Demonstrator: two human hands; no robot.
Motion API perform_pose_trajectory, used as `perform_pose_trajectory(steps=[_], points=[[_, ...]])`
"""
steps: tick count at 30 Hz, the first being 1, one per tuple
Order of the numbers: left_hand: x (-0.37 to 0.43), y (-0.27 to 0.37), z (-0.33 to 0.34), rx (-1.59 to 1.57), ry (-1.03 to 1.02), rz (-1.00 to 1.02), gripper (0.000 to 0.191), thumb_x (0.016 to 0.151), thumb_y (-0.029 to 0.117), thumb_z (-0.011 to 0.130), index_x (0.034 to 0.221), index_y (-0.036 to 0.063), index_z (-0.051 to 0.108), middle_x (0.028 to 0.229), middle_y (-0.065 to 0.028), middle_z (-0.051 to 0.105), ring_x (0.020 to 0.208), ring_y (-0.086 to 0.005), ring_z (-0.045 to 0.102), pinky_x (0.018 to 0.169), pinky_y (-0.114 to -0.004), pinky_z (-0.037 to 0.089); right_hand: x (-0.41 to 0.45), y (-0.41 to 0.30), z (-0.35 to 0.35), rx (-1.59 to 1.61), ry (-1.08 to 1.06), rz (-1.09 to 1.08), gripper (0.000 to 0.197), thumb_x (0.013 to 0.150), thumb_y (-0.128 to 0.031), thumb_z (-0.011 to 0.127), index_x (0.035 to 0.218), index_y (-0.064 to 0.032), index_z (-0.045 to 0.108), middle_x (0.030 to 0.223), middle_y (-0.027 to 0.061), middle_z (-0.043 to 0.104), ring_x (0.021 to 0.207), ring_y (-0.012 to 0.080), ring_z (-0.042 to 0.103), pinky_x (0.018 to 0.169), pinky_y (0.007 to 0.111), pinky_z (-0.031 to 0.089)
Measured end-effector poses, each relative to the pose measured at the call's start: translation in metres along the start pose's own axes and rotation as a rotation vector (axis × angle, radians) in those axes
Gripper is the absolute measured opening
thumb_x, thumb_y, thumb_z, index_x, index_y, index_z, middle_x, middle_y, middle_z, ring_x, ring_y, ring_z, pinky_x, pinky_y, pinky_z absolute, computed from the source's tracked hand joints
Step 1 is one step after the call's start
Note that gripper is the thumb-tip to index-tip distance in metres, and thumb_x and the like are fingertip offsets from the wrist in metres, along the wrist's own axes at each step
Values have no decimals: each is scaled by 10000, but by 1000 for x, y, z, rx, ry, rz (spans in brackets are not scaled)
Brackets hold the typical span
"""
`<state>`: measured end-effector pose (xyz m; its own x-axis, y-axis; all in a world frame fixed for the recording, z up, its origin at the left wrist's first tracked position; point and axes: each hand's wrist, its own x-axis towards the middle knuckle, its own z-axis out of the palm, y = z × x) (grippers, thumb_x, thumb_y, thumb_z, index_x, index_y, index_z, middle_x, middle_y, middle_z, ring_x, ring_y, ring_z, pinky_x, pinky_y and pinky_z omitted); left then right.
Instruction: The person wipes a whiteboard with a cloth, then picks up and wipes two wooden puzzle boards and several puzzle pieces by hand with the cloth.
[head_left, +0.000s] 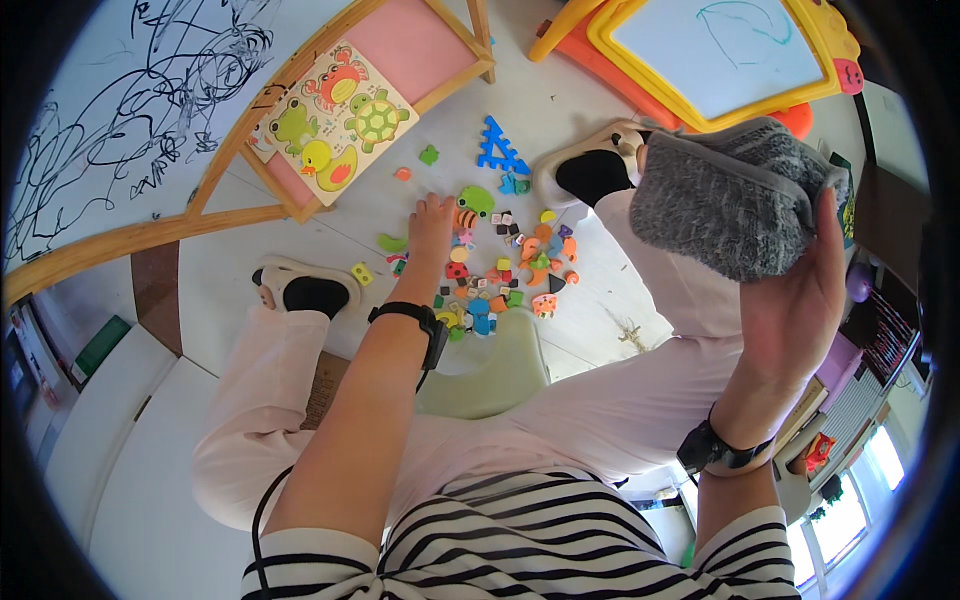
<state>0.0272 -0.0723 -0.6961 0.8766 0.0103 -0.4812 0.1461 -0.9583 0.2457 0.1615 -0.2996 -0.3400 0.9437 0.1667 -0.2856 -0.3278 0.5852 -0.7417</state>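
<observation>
My left hand (431, 229) reaches down to the floor at the left edge of a pile of small toy pieces; its fingertips are beside a green frog-head piece (476, 200) and an orange striped piece (466, 218). Whether it grips anything is hidden. My right hand (791, 307) is raised at the right, holding a folded grey fluffy cloth (727, 199). The pile holds many coloured shapes, among them a red ladybird piece (456, 271), small lettered cubes and an orange animal-face piece (544, 304). A wooden animal puzzle board (341, 124) lies on the easel's pink tray at the upper left.
A wooden-framed whiteboard (112, 112) with black scribbles stands left. A yellow-framed drawing board (724, 56) stands at the upper right. Blue toothed foam pieces (501, 148) lie near my right shoe (592, 169). A pale green stool (487, 379) is between my legs. White cabinets (157, 450) line the lower left.
</observation>
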Motion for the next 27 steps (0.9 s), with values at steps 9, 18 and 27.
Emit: perform_pose_trajectory(steps=[9,18,27], points=[[-23,-8,-18,-124,-12,-36,615,616,193,749,1148,106,453,1086,-105,453,1012,-283,489,801,-393,449,-1,10,7,23,43,88,329,945,-214,409,1168,13,493,1146,132,564,1065,222,538,942,364,393],[-21,9,-15,30,-127,22,513,713,176,673,1177,191,456,1142,-119,435,981,-285,522,786,-378,471,-4,13,19,-163,73,94,307,929,-202,440,1131,24,489,1086,125,578,1012,213,559,912,360,421],[-33,-14,21,-42,24,45,284,812,210,556,1086,169,491,1006,-139,491,856,-293,574,710,-396,495,-8,29,28,-349,-19,129,351,886,-200,512,1128,51,474,1084,138,574,991,203,572,884,347,442]])
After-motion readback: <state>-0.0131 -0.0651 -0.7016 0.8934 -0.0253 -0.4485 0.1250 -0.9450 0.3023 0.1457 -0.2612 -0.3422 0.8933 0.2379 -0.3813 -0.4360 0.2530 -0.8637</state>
